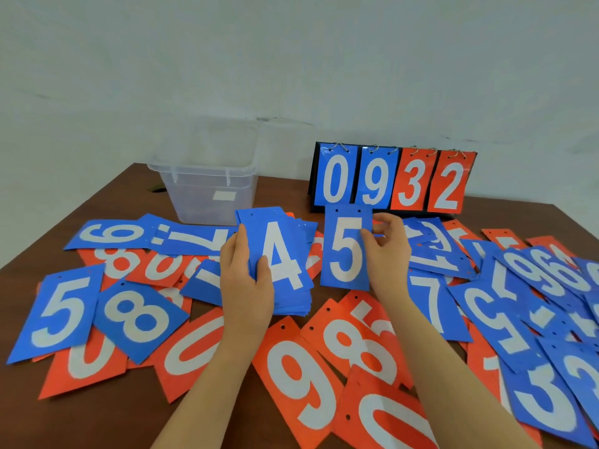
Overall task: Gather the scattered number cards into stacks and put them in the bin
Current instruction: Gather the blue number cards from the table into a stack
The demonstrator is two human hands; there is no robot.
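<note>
Nearest the camera, orange cards [311, 377] lie overlapped on the brown table [107, 196], a 9, an 8 and a 0 readable among them. Up a little, the left hand [246, 273] clamps a blue stack [285, 270] with a 4 on top, thumb across its face. Just beside it, the right hand [387, 251] pinches a single blue 5 card [346, 251] by its right edge, held upright and apart from the stack. Blue cards fan out on both sides: a 5 and an 8 at left, 7s, 3s and 9s at right.

Risks now: that stack looks thick and its lower edges are already splayed, so one loose squeeze while the 5 slides on could spill it. The slick cards underneath may skid too.

Further back, the clear bin [207, 179] stands well apart, apparently holding no cards, with a small white label too blurred to read. Beside it, the flip scoreboard [392, 179] reads 0 9 3 2.
</note>
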